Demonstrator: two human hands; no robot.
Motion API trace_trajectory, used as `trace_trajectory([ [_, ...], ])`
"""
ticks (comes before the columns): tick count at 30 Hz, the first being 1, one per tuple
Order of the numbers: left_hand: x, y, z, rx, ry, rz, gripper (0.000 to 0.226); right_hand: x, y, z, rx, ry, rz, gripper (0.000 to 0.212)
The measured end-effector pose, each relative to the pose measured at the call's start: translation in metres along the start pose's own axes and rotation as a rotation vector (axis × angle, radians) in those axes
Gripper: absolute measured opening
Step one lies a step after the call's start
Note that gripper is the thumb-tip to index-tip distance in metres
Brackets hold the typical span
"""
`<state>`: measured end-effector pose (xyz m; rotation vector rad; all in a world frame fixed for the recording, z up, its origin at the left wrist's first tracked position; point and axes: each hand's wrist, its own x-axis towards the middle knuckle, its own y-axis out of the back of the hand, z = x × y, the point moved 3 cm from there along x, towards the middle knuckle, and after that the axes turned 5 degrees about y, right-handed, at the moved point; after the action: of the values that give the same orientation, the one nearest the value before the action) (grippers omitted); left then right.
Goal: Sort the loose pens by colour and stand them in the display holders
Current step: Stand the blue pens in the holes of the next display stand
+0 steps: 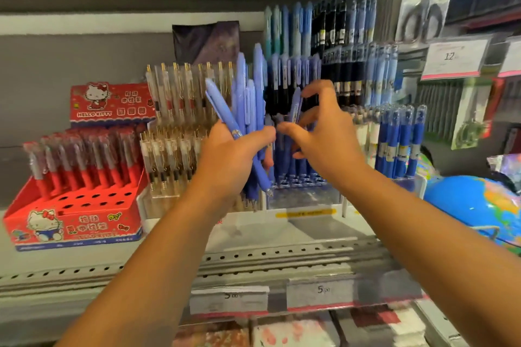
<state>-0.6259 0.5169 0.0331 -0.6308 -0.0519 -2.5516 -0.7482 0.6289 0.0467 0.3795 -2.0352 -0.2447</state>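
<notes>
Bundle (249,98): upright, gripped in left hand (228,155), just left of holder (301,197).
Pen (296,105): upright above holder, pinched in right hand (327,135) fingers (311,87).

The bundle of pens (248,104) gripped in the left hand (234,155) is periwinkle blue throughout; one barrel has a small pale print near its lower end. The single pen (296,105) pinched by the right hand (324,135) is the same periwinkle, with a white label. The display box (76,222) is red with white cartoon-cat figures, yellow and white lettering and a blue strip along its base. The boxed pens (84,160) are red below and clear above. The clear pens (180,87) have gold clips. The back rows (329,28) run teal, light blue, then black. The capped pens (400,141) are royal blue. The globe (473,203) is bright blue with orange, yellow and green patches. The shelf (282,256) is grey.
</notes>
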Motion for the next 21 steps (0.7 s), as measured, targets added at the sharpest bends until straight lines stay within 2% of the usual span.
trace_trajectory([
  [4, -0.01, -0.001, -0.012, 0.094, 0.003, 0.077, 0.008, -0.002, -0.007, 0.004, -0.073, 0.029, -0.123, 0.044],
  [9, -0.019, -0.003, -0.017, 0.072, 0.042, 0.033, 0.013, -0.009, -0.01, 0.003, -0.136, 0.038, -0.205, 0.03],
  [13, -0.022, 0.001, -0.019, 0.051, 0.038, 0.054, 0.012, -0.013, -0.008, -0.001, -0.158, 0.013, -0.218, 0.031],
  [15, -0.023, 0.002, -0.018, 0.055, 0.027, 0.062, 0.011, -0.015, -0.007, -0.004, -0.244, 0.026, -0.214, 0.031],
  [18, -0.024, 0.005, -0.019, 0.033, 0.023, 0.08, 0.01, -0.017, -0.003, -0.012, -0.356, 0.077, -0.107, 0.022],
  [19, -0.024, 0.006, -0.019, 0.038, 0.023, 0.089, 0.012, -0.017, -0.001, -0.016, -0.302, 0.084, -0.052, 0.017],
  [21, -0.023, 0.008, -0.019, 0.046, 0.021, 0.098, 0.013, -0.019, 0.0, -0.024, -0.006, 0.04, -0.012, 0.01],
])
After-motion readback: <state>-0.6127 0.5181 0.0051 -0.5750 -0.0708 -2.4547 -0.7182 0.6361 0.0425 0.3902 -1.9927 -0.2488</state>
